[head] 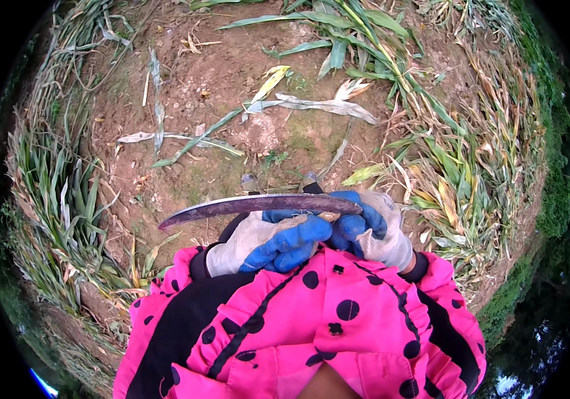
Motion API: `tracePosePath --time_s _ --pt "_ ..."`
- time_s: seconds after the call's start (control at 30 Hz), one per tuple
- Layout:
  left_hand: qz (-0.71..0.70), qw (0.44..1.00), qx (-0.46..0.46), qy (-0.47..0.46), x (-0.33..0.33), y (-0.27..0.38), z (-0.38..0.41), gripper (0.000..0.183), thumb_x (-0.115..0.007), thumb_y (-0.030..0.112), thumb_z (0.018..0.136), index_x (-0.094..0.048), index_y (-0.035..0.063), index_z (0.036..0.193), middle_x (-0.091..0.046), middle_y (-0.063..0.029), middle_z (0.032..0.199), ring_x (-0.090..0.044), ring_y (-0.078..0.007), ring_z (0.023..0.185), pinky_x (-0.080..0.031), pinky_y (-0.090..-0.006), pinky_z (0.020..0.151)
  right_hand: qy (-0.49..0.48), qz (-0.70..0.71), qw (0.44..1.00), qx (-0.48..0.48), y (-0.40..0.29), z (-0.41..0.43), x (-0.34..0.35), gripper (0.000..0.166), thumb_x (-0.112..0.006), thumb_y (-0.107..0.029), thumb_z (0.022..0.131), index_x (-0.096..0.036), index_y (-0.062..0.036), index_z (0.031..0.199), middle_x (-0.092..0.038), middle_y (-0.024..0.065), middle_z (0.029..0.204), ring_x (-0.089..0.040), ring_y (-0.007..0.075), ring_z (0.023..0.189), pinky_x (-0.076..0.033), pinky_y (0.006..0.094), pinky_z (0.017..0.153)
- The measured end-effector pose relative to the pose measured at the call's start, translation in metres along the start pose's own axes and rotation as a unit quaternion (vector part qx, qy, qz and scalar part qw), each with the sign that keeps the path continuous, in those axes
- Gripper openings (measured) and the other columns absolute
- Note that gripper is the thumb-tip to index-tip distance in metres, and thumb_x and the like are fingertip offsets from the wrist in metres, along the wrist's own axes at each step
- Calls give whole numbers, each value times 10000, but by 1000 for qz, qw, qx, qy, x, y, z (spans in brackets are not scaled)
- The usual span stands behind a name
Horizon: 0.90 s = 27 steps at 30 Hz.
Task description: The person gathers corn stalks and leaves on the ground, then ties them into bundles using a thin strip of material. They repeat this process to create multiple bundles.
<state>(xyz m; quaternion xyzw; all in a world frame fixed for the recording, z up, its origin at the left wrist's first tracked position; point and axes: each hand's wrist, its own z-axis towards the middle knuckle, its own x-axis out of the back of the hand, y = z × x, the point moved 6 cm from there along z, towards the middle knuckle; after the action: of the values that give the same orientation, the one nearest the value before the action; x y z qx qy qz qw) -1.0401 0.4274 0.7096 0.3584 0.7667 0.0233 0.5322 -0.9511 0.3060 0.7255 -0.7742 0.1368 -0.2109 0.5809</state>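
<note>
A curved sickle blade, dark and stained, lies nearly level in front of my body, its tip pointing left. My right hand, in a white knit glove with blue coated fingers, grips the sickle at the blade's right end. The sickle's handle is hidden. My left hand, in a matching glove, is curled just below the blade and meets the right hand. Between the gloves shows a small tan piece; whether the left fingers grip it is unclear.
Cut maize stalks lie in a thick row at right and another at left. A leafy stalk stretches across the upper right. Loose dry leaves are scattered over bare brown soil. My shoe tips show beyond the blade.
</note>
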Motion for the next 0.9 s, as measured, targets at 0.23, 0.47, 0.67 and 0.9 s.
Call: tracePosePath --time_s 0.23,0.47,0.67,0.9 --pt "-142 984 106 17 -13 -6 0 450 -527 164 902 -386 -40 1278 -566 -27 654 -491 -111 452 -352 -219 389 -22 -27 995 93 -31 11 -8 294 -550 -106 789 -557 -13 1068 -618 168 907 -596 354 797 -454 399 738" --pt "-296 948 78 -84 -14 -36 17 504 -505 159 909 -309 -29 1333 -572 -63 787 -508 -102 482 -369 -196 402 -91 -98 980 146 -38 10 -4 309 -548 -126 815 -556 -42 1113 -620 165 879 -597 345 771 -463 393 698" --pt "-213 976 43 -29 -2 -24 -1 508 -494 137 910 -285 -20 1346 -566 -95 901 -504 -86 502 -372 -174 413 -138 -170 975 42 -7 0 -3 361 -574 -169 797 -545 -44 1134 -609 161 885 -580 346 802 -440 400 742" --pt "-309 947 42 -72 -2 -33 7 516 -482 111 911 -258 -9 1360 -559 -133 1035 -499 -68 525 -376 -147 427 -121 -59 991 7 5 4 -13 318 -567 -140 774 -552 -34 1072 -587 180 968 -548 375 900 -419 431 789"
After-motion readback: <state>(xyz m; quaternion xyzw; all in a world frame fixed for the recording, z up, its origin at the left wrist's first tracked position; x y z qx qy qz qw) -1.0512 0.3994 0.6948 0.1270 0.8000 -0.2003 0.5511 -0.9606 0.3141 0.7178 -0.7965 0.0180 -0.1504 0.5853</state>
